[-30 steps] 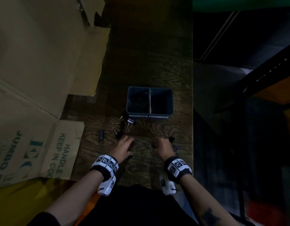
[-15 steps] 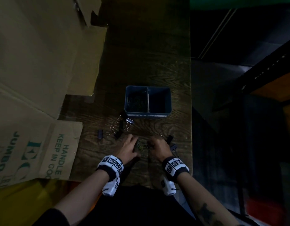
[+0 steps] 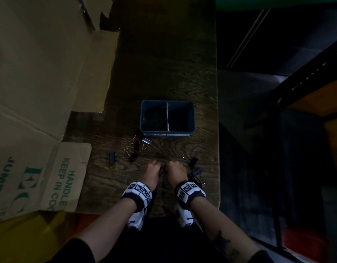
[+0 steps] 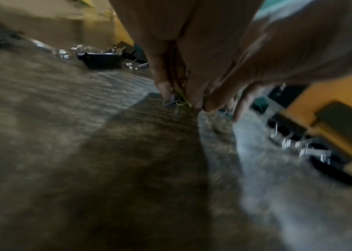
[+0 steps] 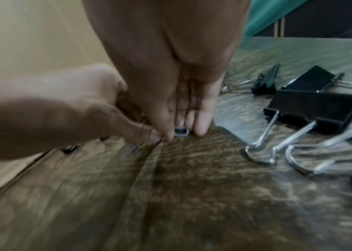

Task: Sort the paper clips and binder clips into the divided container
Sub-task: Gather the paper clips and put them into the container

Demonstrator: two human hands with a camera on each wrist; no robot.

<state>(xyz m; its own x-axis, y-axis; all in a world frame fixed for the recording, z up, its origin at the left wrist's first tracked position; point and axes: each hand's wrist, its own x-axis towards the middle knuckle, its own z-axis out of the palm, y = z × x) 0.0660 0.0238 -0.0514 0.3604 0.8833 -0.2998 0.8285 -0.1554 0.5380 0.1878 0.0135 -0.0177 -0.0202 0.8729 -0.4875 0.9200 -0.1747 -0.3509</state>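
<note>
Both hands are down on the wooden table (image 3: 163, 63), knuckle to knuckle, on the near side of the blue divided container (image 3: 167, 132). The left hand (image 3: 151, 174) has its fingers bunched together, tips on the wood, pinching a small tangle of paper clips (image 4: 178, 101); greenish and grey wire pokes out under the fingertips, too blurred to give its direction. The right hand (image 3: 176, 172) has its fingers pressed side by side and pointing down, with one grey paper clip (image 5: 181, 132) caught between thumb and fingers, its rounded end showing at the tips; its long axis seems to run up into the hand.

The container's long side runs left to right, and its left compartment holds a dark heap of thin wire clips; the right one looks dark.

Black binder clips (image 3: 138, 147) lie scattered just near and left of the container, handles splayed at different angles. Another group of binder clips (image 5: 312, 108) lies near and right of it, beside the right hand, silver handles pointing toward the person. Flattened cardboard (image 3: 40, 82) lies well left of the container.
</note>
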